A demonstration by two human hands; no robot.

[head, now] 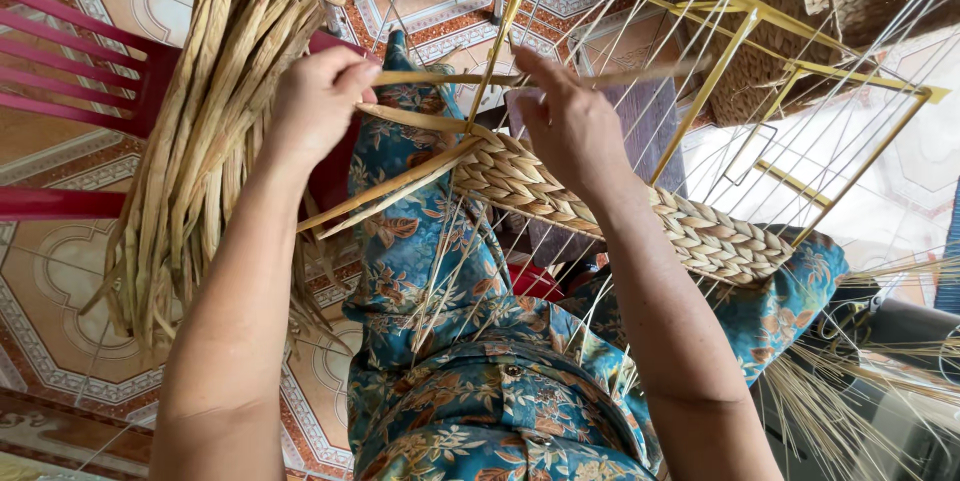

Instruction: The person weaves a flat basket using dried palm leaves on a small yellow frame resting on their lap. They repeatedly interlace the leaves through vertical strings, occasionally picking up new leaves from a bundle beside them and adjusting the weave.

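Head view looks down at two bare hands weaving dry straw on a wire frame. Far left stands a red chair (70, 91) on the tiled floor (50, 281), and a big bundle of straw (200, 131) hangs over it. Just right of the bundle, the left hand (315, 101) is closed tight on a flat straw strip (400, 181). The strip's long line runs from near left up to far right, straight into the woven band (620, 206). The right hand (570, 126) sits just above the band, touching it, and its fingers pinch a thin straw piece (640, 71) that points right. So the right hand is nearer the band than the left hand. The band runs down to the right along the yellow wire frame (740, 51). Near the bottom is the person's blue flowered clothing (470, 391).
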